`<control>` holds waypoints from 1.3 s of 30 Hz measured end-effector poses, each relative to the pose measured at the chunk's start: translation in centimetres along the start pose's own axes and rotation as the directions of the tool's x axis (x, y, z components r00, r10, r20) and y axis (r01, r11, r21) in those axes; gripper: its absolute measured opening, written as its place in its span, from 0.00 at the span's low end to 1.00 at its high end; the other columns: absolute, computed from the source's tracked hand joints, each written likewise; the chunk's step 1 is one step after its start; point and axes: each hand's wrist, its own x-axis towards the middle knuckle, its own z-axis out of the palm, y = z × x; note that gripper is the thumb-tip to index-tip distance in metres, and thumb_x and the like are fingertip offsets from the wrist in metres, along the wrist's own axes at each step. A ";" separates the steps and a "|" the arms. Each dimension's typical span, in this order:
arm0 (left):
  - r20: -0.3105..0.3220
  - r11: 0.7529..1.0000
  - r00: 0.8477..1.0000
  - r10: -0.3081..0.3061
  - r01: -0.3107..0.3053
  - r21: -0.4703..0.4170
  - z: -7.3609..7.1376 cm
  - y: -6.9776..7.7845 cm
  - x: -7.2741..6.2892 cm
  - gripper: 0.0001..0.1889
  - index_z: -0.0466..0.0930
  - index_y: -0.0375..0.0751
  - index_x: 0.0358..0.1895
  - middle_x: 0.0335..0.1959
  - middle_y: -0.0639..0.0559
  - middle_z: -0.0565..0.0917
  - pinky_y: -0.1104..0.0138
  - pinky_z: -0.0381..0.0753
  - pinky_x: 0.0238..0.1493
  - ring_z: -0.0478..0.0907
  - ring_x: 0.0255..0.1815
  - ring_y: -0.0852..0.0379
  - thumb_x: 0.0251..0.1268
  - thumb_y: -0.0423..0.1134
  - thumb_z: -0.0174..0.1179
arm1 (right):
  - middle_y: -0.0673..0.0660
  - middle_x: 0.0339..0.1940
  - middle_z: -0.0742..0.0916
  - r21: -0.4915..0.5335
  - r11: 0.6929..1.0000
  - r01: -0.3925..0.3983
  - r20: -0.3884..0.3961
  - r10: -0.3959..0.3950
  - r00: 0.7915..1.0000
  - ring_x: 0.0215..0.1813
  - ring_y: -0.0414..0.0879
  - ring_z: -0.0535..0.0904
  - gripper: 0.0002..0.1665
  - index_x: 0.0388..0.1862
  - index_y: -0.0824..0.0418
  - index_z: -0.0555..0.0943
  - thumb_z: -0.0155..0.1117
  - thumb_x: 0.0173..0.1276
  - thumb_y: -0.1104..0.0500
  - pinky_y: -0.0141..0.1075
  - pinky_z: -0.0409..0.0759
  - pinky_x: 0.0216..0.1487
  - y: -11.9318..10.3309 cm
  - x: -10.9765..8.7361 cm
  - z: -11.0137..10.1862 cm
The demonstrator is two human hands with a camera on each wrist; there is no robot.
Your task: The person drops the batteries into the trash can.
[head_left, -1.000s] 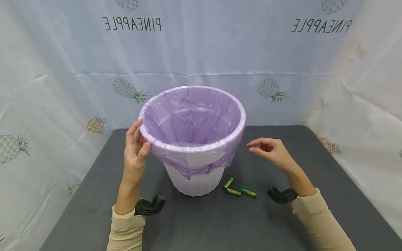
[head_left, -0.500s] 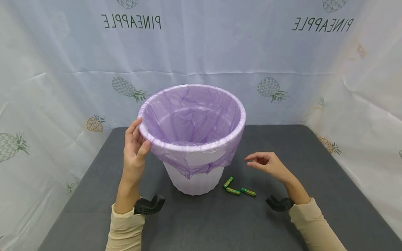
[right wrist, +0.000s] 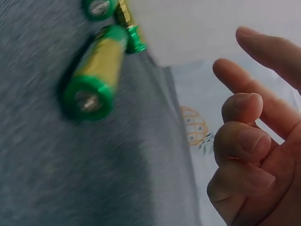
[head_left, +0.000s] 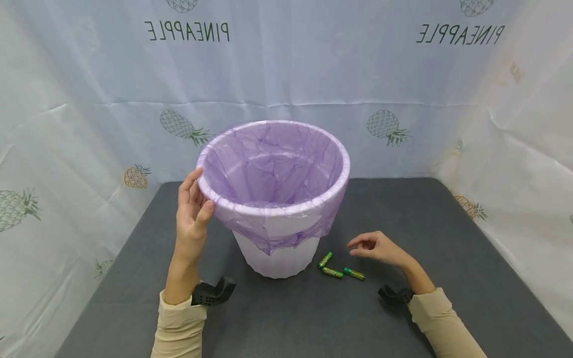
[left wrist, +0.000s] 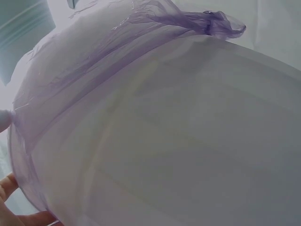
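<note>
A white trash can (head_left: 277,261) stands near the middle of the dark table, lined with a purple trash bag (head_left: 286,169) folded over its rim. My left hand (head_left: 191,219) grips the can's left rim, fingers at the side and thumb at the front; the left wrist view shows fingers (left wrist: 35,219) against the bag-covered edge. Three green-and-gold batteries lie right of the can: one leaning battery (head_left: 326,259), a middle battery (head_left: 333,273) and a right battery (head_left: 354,273). My right hand (head_left: 376,247) hovers behind and right of them, empty, thumb and index finger apart.
The dark grey table (head_left: 277,323) stretches around the can. A pale curtain (head_left: 304,69) with pineapple prints hangs behind and along both sides. Black wrist mounts sit on both wrists, one a left mount (head_left: 214,292), the other a right mount (head_left: 396,296).
My right hand has come down and slightly left, towards the batteries. My left hand, the can and the batteries stay where they were.
</note>
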 end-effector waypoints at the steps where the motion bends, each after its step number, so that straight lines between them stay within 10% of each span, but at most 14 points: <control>1: 0.000 1.000 1.000 0.000 0.000 -0.003 0.0 0.0 0.0 0.28 0.57 0.46 0.69 0.64 0.52 0.70 0.75 0.69 0.57 0.70 0.56 0.64 0.65 0.30 0.46 | 0.65 0.21 0.77 0.006 1.000 0.003 0.014 -0.003 1.000 0.22 0.28 0.65 0.14 0.45 0.80 0.79 0.61 0.64 0.68 0.31 0.70 0.23 0.2 -0.1 0.0; 22: 0.016 1.000 1.000 0.003 -0.003 -0.012 -0.1 0.1 -0.1 0.28 0.55 0.45 0.70 0.66 0.52 0.68 0.75 0.70 0.57 0.70 0.57 0.63 0.66 0.30 0.45 | 0.69 0.19 0.71 -0.014 1.000 -0.013 0.261 0.017 0.965 0.23 0.27 0.64 0.20 0.45 0.76 0.79 0.70 0.57 0.64 0.25 0.68 0.24 2.3 -0.3 0.3; 39: 0.015 1.000 1.000 0.004 -0.004 -0.008 0.1 0.0 -0.1 0.28 0.56 0.44 0.70 0.65 0.52 0.69 0.75 0.71 0.55 0.71 0.55 0.63 0.66 0.30 0.45 | 0.68 0.22 0.75 -0.060 0.997 0.038 0.223 -0.023 0.974 0.26 0.27 0.65 0.13 0.39 0.73 0.84 0.71 0.56 0.65 0.25 0.69 0.25 3.0 -0.9 -0.6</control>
